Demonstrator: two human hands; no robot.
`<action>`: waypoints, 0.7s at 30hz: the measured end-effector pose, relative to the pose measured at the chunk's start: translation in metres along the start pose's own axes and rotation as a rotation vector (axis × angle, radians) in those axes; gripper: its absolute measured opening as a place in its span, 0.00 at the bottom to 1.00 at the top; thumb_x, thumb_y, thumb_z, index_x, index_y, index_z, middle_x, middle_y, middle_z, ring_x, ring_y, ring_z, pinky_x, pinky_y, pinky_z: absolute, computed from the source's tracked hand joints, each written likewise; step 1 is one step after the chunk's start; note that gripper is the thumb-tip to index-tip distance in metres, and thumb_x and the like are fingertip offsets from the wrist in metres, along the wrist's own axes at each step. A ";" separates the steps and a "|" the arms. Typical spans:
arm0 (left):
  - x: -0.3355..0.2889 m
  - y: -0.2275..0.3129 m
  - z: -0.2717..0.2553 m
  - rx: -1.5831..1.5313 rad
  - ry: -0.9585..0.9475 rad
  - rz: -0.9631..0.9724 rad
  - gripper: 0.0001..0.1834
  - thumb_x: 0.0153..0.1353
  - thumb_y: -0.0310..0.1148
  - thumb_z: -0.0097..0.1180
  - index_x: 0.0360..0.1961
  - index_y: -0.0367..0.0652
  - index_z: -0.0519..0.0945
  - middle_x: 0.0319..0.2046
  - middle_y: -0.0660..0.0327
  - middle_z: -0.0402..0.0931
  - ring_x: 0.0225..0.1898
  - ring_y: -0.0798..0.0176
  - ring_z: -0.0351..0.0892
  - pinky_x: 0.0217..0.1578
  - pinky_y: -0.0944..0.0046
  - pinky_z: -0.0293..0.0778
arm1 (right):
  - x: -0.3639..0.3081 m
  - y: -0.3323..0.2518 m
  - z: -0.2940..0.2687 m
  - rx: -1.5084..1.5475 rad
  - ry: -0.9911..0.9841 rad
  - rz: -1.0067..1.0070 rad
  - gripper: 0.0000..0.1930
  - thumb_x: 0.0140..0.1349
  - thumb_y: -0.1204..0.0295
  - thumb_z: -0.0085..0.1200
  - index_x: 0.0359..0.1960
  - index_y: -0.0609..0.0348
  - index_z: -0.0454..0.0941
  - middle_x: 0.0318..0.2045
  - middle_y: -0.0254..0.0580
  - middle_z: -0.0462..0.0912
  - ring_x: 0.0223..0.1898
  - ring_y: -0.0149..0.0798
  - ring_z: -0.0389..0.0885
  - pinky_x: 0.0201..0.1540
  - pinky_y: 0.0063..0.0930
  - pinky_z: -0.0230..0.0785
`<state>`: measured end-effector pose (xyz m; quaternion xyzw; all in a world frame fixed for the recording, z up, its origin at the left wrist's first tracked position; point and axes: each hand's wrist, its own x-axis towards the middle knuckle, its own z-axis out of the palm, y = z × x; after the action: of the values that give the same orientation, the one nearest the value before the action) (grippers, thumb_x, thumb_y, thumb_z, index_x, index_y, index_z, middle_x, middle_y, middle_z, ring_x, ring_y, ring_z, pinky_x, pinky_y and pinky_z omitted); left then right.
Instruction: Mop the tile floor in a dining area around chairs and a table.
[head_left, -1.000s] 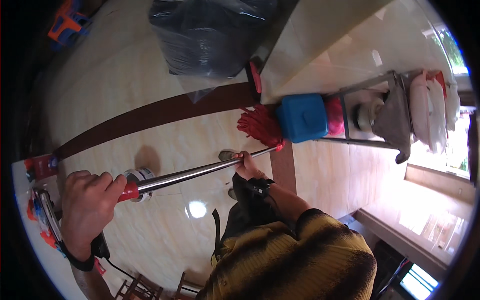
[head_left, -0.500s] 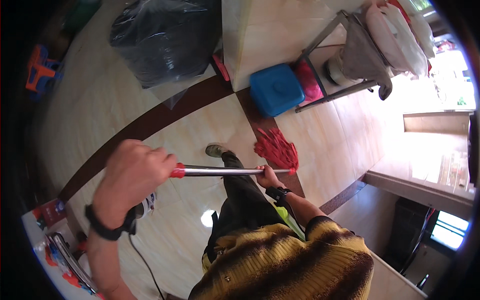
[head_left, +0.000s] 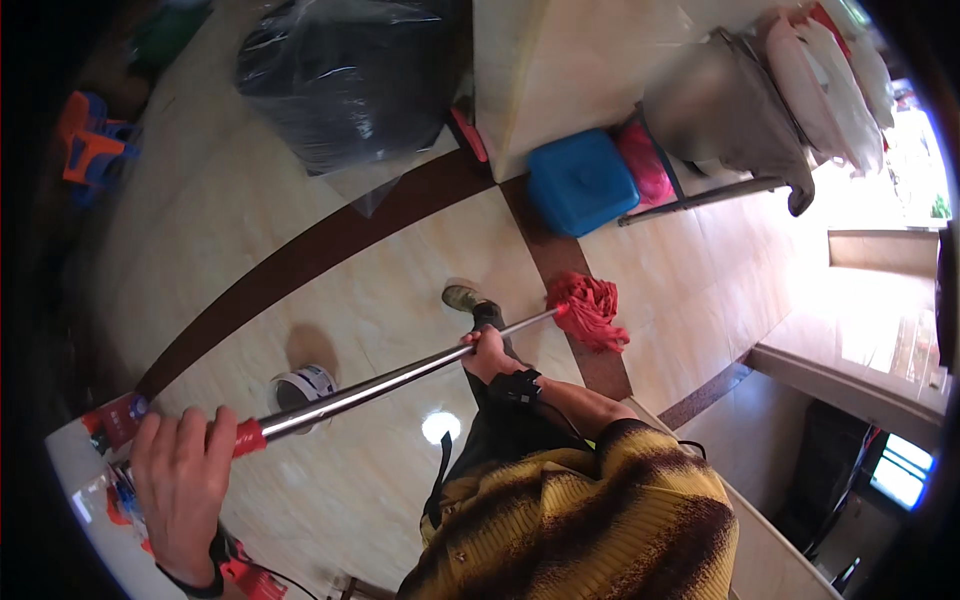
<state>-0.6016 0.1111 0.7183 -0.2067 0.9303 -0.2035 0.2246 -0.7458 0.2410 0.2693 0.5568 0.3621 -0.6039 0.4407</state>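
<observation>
A mop with a shiny metal pole (head_left: 375, 386) slants across in front of my body. Its red strand head (head_left: 592, 312) lies bunched on the floor to the right, over the dark floor band. My left hand (head_left: 185, 465) is at the pole's red upper end, its fingers over the grip; the palm side is hidden. Farther down the pole, my right hand (head_left: 486, 356) is wrapped round the metal. A small white bucket (head_left: 318, 380) stands on the floor just beyond the pole, partly covered by it.
A blue lidded box (head_left: 582, 182) sits by the wall corner, beside a rack draped with a grey cloth (head_left: 745, 110). A large dark plastic-wrapped bundle (head_left: 350, 90) stands at the far left-centre. An orange and blue stool (head_left: 92, 145) is at far left.
My left hand has come down and nearer, tilting the pole. My right hand has moved slightly left, the mop head has shifted and bunched, and the bucket shows more fully.
</observation>
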 end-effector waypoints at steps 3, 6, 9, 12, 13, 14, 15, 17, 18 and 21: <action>-0.036 -0.017 -0.002 0.027 -0.085 -0.140 0.11 0.42 0.26 0.53 0.31 0.41 0.74 0.19 0.60 0.60 0.21 0.61 0.65 0.27 0.62 0.64 | -0.002 0.044 0.039 -0.098 -0.064 0.072 0.02 0.51 0.78 0.35 0.23 0.57 0.59 0.15 0.39 0.61 0.16 0.36 0.61 0.19 0.30 0.62; -0.073 -0.028 -0.004 -0.005 -0.203 -0.225 0.12 0.45 0.25 0.52 0.34 0.45 0.74 0.20 0.60 0.65 0.21 0.60 0.67 0.27 0.61 0.65 | -0.005 0.092 0.069 -0.249 -0.153 0.095 0.01 0.51 0.78 0.35 0.24 0.59 0.59 0.15 0.41 0.61 0.17 0.37 0.62 0.20 0.31 0.62; -0.117 -0.024 0.009 -0.027 -0.387 -0.304 0.14 0.50 0.27 0.49 0.39 0.54 0.75 0.21 0.63 0.66 0.17 0.67 0.66 0.20 0.68 0.65 | -0.003 0.144 0.078 -0.516 -0.240 0.105 0.04 0.53 0.76 0.34 0.22 0.58 0.59 0.14 0.39 0.62 0.15 0.36 0.62 0.18 0.29 0.61; -0.165 -0.007 0.016 -0.184 -0.724 -0.488 0.15 0.53 0.34 0.47 0.43 0.52 0.74 0.24 0.62 0.69 0.17 0.63 0.66 0.18 0.64 0.63 | 0.002 0.198 0.065 -0.927 -0.147 0.089 0.07 0.54 0.74 0.37 0.20 0.62 0.60 0.11 0.42 0.65 0.12 0.39 0.67 0.14 0.32 0.64; -0.177 0.004 0.015 -0.215 -0.761 -0.537 0.15 0.53 0.34 0.47 0.43 0.52 0.74 0.24 0.62 0.69 0.17 0.63 0.66 0.18 0.64 0.63 | 0.002 0.206 0.057 -0.993 -0.145 0.108 0.07 0.54 0.74 0.37 0.20 0.62 0.60 0.11 0.42 0.65 0.12 0.39 0.67 0.14 0.32 0.64; -0.190 0.013 0.012 -0.313 -0.818 -0.607 0.16 0.52 0.34 0.47 0.44 0.50 0.73 0.26 0.60 0.69 0.18 0.62 0.67 0.20 0.63 0.64 | -0.002 0.215 0.047 -1.070 -0.176 0.162 0.06 0.54 0.75 0.37 0.21 0.62 0.60 0.13 0.42 0.65 0.14 0.39 0.66 0.17 0.32 0.64; -0.201 0.024 0.008 -0.410 -0.870 -0.678 0.18 0.52 0.35 0.47 0.46 0.49 0.72 0.28 0.59 0.70 0.19 0.60 0.68 0.21 0.62 0.65 | -0.006 0.222 0.038 -1.144 -0.207 0.217 0.05 0.54 0.76 0.36 0.22 0.62 0.60 0.14 0.42 0.64 0.16 0.39 0.66 0.20 0.33 0.64; -0.221 0.055 -0.002 -0.385 -0.821 -0.669 0.21 0.50 0.33 0.48 0.48 0.45 0.69 0.30 0.56 0.69 0.21 0.57 0.70 0.24 0.61 0.67 | -0.003 0.229 0.008 -1.280 -0.254 0.288 0.04 0.52 0.77 0.37 0.22 0.63 0.61 0.14 0.42 0.64 0.16 0.38 0.66 0.21 0.33 0.65; -0.226 0.068 -0.010 -0.482 -0.791 -0.777 0.22 0.49 0.31 0.48 0.49 0.45 0.69 0.32 0.56 0.70 0.23 0.57 0.71 0.25 0.61 0.68 | -0.006 0.230 -0.007 -1.356 -0.254 0.328 0.04 0.51 0.77 0.37 0.21 0.63 0.61 0.15 0.42 0.65 0.16 0.38 0.66 0.21 0.33 0.65; -0.215 0.099 -0.043 -0.726 -1.003 -1.038 0.24 0.47 0.28 0.49 0.50 0.45 0.67 0.40 0.55 0.71 0.28 0.57 0.72 0.26 0.60 0.69 | -0.010 0.220 -0.039 -1.603 -0.179 0.394 0.04 0.50 0.78 0.37 0.20 0.62 0.61 0.15 0.42 0.65 0.17 0.38 0.66 0.21 0.33 0.65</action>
<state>-0.4778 0.3082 0.7784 -0.7390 0.5124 0.1498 0.4110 -0.5267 0.2019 0.2862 0.0769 0.5419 -0.1166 0.8288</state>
